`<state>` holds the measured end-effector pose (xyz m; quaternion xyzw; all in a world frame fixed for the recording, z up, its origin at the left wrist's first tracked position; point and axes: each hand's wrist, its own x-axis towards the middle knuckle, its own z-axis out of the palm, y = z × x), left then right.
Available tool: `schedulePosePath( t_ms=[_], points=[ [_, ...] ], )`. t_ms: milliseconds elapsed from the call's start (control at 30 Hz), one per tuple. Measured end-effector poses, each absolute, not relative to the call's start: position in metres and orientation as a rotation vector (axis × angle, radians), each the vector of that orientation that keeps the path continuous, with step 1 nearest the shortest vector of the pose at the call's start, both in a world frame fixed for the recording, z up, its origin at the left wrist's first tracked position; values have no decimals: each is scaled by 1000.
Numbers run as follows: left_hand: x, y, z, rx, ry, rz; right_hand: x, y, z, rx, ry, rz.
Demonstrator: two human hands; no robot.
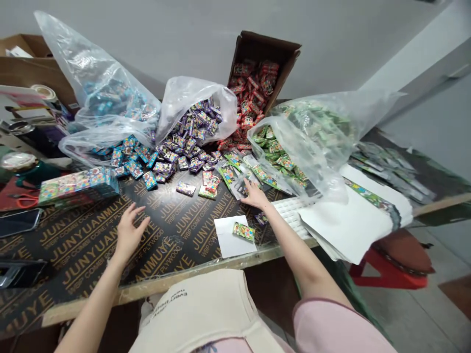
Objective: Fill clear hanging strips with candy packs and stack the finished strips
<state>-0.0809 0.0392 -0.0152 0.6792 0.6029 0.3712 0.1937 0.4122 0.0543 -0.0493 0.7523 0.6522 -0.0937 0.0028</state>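
Observation:
My left hand point(130, 229) hovers over the dark printed plywood tabletop point(165, 245), its fingers apart and nothing in them. Over by the flat clear-and-green pouches point(228, 175), my right hand point(255, 194) has thumb and fingers spread at their near edge; whether it touches one is hard to see. A white paper square point(226, 238) lies near the front edge with a green printed packet point(243, 231) on it. Just left of the pouches are a few small red and green packets point(211, 185) and a single purple box point(185, 188).
Blue boxes point(134, 169), purple boxes point(198, 122) and green packets point(274, 147) spill from plastic bags. A tilted carton point(294, 49) holds red packets. White sheets point(342, 220) overhang the right front edge, near a red stool point(390, 279). Leftward are a display box point(79, 186) and phone point(18, 223).

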Motion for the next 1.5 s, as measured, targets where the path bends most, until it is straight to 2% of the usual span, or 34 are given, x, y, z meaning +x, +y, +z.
schedulePosePath(
  t_ms=[167,467,500,633,700,733,800,833,933,1033,1167,1233,1300,1433,1500],
  points=[
    [-41,18,-18,1898,1532,985,404,43,-42,2221,2101,-135],
    [1,-4,13,1850,1347,892,396,28,-23,2081,2254,-15],
    [2,-5,15,1887,1323,882,395,30,-17,2105,2278,54],
    [13,-9,25,2088,1262,872,362,31,20,2502,2482,718],
    [25,-12,31,2180,1208,913,325,18,44,2643,2716,938],
    [32,-12,33,2225,1176,934,302,9,56,2713,2834,924],
    [44,-11,38,2302,1132,956,259,-7,74,2857,3042,600],
    [48,-9,39,2328,1126,955,240,-12,80,2928,3113,304],
    [47,0,40,2327,1156,931,203,-17,84,3123,3076,-883],
    [32,7,39,2240,1086,869,194,-10,78,3005,2850,-1892],
    [20,7,37,1978,901,868,194,1,72,2754,2515,-2611],
    [20,4,32,1740,895,922,194,10,69,2665,2333,-2820],
    [22,1,23,1376,837,910,191,22,63,2607,2302,-2824],
    [17,1,2,542,588,877,179,37,33,2663,2412,-2321],
    [12,2,-4,309,507,899,169,34,11,2595,2214,-2276]
  ],
)
